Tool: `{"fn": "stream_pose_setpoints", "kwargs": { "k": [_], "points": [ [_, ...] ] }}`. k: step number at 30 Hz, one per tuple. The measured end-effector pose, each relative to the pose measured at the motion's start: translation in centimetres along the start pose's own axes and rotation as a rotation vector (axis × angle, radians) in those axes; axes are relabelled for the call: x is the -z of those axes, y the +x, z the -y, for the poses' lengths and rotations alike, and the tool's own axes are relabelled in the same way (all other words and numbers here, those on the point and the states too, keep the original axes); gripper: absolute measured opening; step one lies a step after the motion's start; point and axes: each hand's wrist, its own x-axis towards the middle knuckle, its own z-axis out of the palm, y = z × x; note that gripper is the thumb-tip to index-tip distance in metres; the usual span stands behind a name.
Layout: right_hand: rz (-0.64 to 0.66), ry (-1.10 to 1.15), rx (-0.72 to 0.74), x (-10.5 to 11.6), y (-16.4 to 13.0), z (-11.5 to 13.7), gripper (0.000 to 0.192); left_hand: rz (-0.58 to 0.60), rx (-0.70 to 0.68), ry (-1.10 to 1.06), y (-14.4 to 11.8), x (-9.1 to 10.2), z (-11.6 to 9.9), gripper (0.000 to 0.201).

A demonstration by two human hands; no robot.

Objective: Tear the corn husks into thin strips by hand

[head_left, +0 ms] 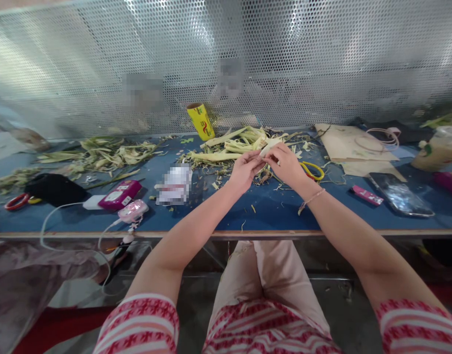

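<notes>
My left hand (244, 171) and my right hand (286, 164) meet over the middle of the blue table, fingers pinched close together. Between them they grip a pale green plant stalk (270, 145), its lower end hidden by my fingers. Just behind lies a heap of similar light green stalks (244, 137), with dry roots and scraps around it. Beside my right wrist are scissors with a yellow handle (315, 170), partly covered by my hand.
A yellow tube (201, 121) stands at the perforated metal panel (270, 73). Another stalk pile (111, 155), a purple box (121, 194) and a pink cased gadget (133, 211) with a cable lie left. On the right are a phone (401, 194), cardboard (353, 142) and a drink cup (439, 147).
</notes>
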Motion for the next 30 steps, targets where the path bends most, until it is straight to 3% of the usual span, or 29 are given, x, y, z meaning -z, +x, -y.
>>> {"fn": "stream_pose_setpoints", "kwargs": {
  "k": [5,13,21,24,27,30],
  "points": [
    [-0.031,0.102,-0.085,-0.2,0.1,0.0,0.013,0.014,-0.012,0.041,-0.1,0.0,0.1,0.024],
    [-0.036,0.256,-0.302,-0.2,0.5,0.3,0.008,0.008,-0.021,-0.01,0.0,-0.1,0.1,0.022],
    [0.086,0.86,-0.782,-0.1,0.4,0.8,0.02,-0.029,-0.011,0.016,0.0,0.0,0.4,0.025],
    [0.128,0.954,-0.882,0.0,0.5,0.9,0.021,-0.04,-0.011,0.031,0.1,-0.1,0.4,0.023],
    [0.122,0.916,-0.871,-0.2,0.5,1.0,0.02,-0.054,0.006,0.029,0.2,0.0,0.4,0.019],
    [0.025,0.657,-0.662,-0.6,0.3,1.0,0.019,-0.121,0.01,-0.006,0.5,0.2,0.3,0.019]
  ]
}}
